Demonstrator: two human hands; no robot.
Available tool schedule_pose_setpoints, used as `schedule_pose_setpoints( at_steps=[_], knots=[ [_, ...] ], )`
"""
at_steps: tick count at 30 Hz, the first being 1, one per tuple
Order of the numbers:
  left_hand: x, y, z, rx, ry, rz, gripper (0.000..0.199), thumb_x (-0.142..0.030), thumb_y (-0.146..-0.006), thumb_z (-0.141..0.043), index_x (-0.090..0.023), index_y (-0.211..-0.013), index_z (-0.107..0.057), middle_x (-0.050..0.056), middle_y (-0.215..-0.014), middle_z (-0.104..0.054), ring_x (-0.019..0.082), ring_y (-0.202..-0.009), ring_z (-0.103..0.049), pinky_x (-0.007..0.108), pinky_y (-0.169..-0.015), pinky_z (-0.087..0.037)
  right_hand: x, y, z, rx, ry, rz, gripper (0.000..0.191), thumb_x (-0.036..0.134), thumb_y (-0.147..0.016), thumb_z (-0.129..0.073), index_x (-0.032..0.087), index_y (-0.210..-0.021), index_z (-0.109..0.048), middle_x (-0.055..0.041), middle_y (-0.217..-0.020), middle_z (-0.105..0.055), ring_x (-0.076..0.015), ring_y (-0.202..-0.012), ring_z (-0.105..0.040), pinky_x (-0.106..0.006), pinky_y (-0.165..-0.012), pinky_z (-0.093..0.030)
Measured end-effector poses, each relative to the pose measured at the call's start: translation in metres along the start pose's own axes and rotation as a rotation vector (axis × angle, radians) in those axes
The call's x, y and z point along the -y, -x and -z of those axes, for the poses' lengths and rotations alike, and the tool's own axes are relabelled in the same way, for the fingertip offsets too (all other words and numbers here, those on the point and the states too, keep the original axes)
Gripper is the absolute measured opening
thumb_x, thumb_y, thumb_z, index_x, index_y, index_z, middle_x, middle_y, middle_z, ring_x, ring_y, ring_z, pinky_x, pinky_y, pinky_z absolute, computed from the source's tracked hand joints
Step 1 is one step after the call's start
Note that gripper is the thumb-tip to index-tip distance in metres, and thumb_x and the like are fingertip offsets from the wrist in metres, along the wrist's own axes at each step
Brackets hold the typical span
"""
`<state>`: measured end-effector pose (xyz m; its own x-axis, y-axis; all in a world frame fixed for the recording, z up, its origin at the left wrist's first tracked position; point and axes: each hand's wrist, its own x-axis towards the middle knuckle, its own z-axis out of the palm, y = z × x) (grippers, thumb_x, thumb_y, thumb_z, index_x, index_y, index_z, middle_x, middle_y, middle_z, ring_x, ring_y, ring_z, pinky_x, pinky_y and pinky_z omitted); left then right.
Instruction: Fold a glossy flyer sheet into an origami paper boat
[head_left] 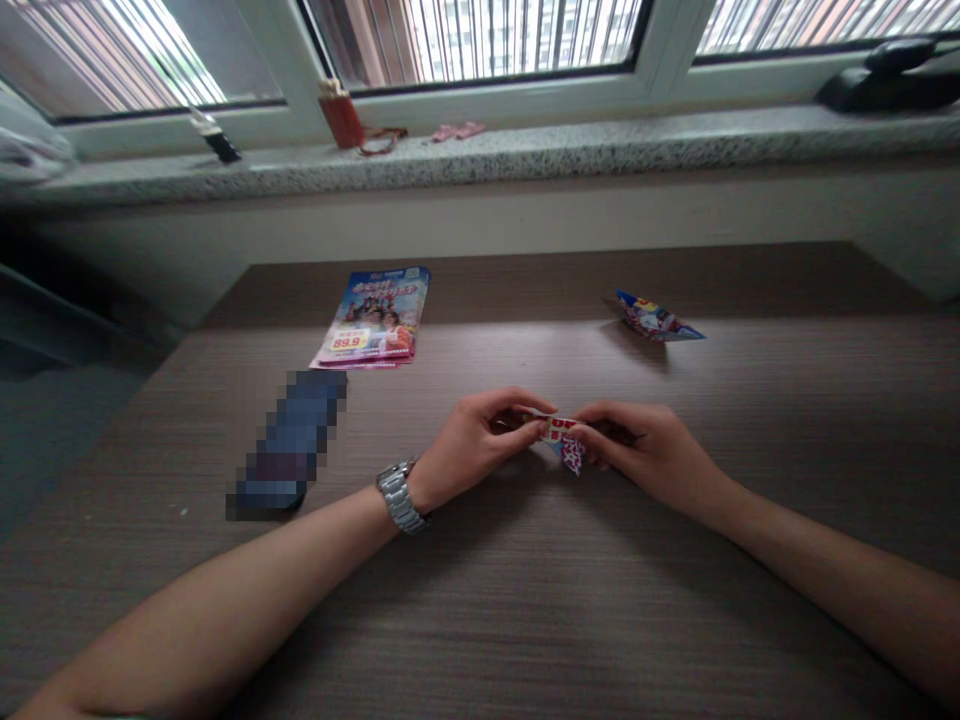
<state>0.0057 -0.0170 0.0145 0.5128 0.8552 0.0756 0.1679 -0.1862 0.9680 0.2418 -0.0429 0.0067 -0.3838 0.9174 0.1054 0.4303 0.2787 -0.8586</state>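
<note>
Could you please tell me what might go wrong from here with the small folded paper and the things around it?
The left hand and right hand both pinch the small folded paper, so uneven pulling might tear it or skew a crease.

The folded piece beyond the right hand could be knocked if that hand reaches forward.

The dark pixelated object lies near the left forearm, which might nudge it.

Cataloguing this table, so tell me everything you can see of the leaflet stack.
The leaflet stack lies flat at the far left of the table, its edges slightly out of line. The thin-looking paper is blue at top, with people mid-page and a yellow "89.9" panel below. Nothing rests on it; a dark, pixelated object sits by its near edge.
</note>
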Motion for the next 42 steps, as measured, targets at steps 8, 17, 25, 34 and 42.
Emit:
schedule_pose_setpoints(
  at_steps=[8, 17, 25, 34, 42],
  knots=[
    [-0.0003, 0.0003, -0.0016, -0.033, 0.022, 0.013, 0.013, -0.022, -0.089, -0.074, -0.014, -0.098, -0.076, 0.005, -0.094, -0.078, 0.011, -0.082, -0.070, 0.018, -0.073, -0.053, -0.0002, -0.0001, -0.0001, 0.023, -0.037, -0.010, 0.025, 0.040, -0.098, -0.059, 0.020, -0.098, -0.074, 0.0000, -0.073, -0.070, -0.0109, -0.058, -0.060, -0.022, -0.054, -0.047],
    [-0.0017, 0.0004, -0.0007, -0.034, 0.069, 0.055, 0.014, -0.025, -0.089, -0.074, -0.014, -0.097, -0.075, 0.004, -0.091, -0.077, 0.010, -0.077, -0.068, 0.018, -0.071, -0.052, 0.0001, -0.0003, -0.0011, 0.025, -0.124, -0.098, 0.030, 0.047, -0.095, -0.062, 0.020, -0.100, -0.074, -0.0027, -0.078, -0.074, -0.0126, -0.060, -0.062, -0.024, -0.054, -0.050],
    [-0.0005, 0.0006, 0.0010, -0.103, 0.070, 0.093, 0.021, -0.031, -0.088, -0.075, -0.014, -0.099, -0.075, 0.006, -0.091, -0.077, 0.012, -0.077, -0.069, 0.020, -0.070, -0.055, 0.0025, -0.0024, -0.0026, 0.082, -0.209, -0.211, 0.035, 0.050, -0.089, -0.069, 0.017, -0.100, -0.074, -0.0037, -0.078, -0.073, -0.0117, -0.057, -0.059, -0.023, -0.048, -0.045],
    [-0.0027, -0.0007, 0.0001, -0.098, 0.122, 0.120, 0.023, -0.032, -0.087, -0.076, -0.013, -0.100, -0.074, 0.005, -0.090, -0.077, 0.011, -0.075, -0.070, 0.020, -0.071, -0.058, 0.0035, -0.0018, -0.0038, 0.099, -0.291, -0.264, 0.032, 0.047, -0.087, -0.072, 0.018, -0.101, -0.069, -0.0011, -0.076, -0.070, -0.0092, -0.051, -0.055, -0.022, -0.044, -0.041],
    [-0.0017, 0.0010, -0.0017, -0.100, 0.157, 0.119, 0.026, -0.034, -0.088, -0.076, -0.012, -0.102, -0.074, 0.007, -0.092, -0.077, 0.012, -0.075, -0.071, 0.020, -0.069, -0.060, 0.0076, -0.0029, -0.0031, 0.119, -0.320, -0.277, 0.034, 0.049, -0.087, -0.071, 0.018, -0.101, -0.066, -0.0004, -0.072, -0.067, -0.0094, -0.050, -0.053, -0.021, -0.042, -0.040]
  ],
)
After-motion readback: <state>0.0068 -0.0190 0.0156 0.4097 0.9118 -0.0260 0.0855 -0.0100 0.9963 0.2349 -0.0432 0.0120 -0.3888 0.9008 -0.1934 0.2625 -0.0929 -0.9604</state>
